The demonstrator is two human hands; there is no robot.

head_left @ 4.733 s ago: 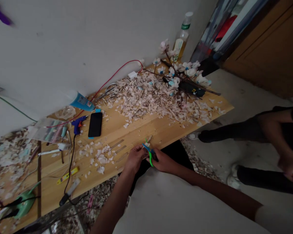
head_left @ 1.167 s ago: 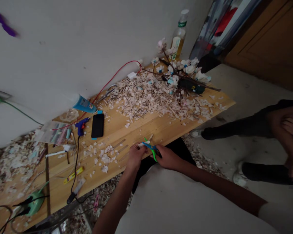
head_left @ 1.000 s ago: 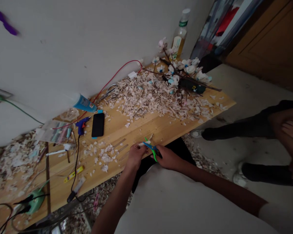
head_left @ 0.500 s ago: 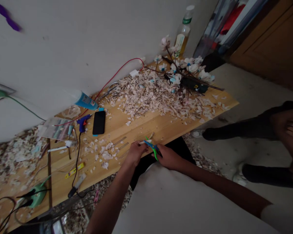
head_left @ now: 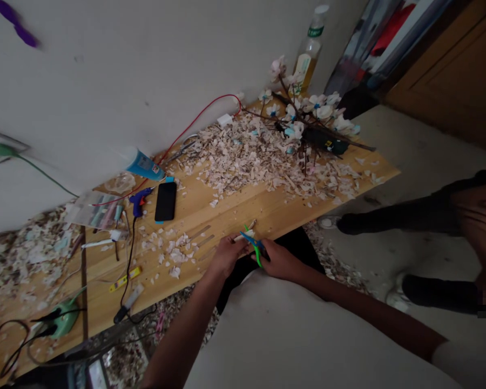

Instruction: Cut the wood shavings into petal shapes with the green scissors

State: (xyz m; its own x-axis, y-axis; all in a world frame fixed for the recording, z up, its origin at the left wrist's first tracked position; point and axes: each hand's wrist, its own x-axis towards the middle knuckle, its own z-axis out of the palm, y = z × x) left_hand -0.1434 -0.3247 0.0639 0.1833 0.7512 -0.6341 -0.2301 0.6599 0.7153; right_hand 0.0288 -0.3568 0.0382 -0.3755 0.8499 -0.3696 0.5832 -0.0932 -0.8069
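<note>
My right hand (head_left: pixel 281 260) grips a pair of blue-and-green scissors (head_left: pixel 258 253) by the handles, its fingers closed around them. The blades point left, toward my left hand (head_left: pixel 228 255). Pinched between the fingers and thumb of that hand is a thin pale strip (head_left: pixel 240 237), whose exact kind is too small to make out. The scissor blades lie across or right beside this strip, just above the near edge of the wooden table (head_left: pixel 263 208). Small pale petal-like scraps (head_left: pixel 180 248) are scattered on the wood to the left of my hands.
A heap of pale flakes (head_left: pixel 243 162) spreads across the back, with a flowering branch (head_left: pixel 291 113) and a bottle (head_left: pixel 308 59) behind it. Left lie a phone (head_left: pixel 166 201), a blue glue gun (head_left: pixel 139 202), a yellow cutter (head_left: pixel 125 279) and cables. Another person's legs (head_left: pixel 392 210) are at right.
The scissor blades have shifted slightly against the pale strip. Both hands stay almost in place, and the whole view has moved a little.
</note>
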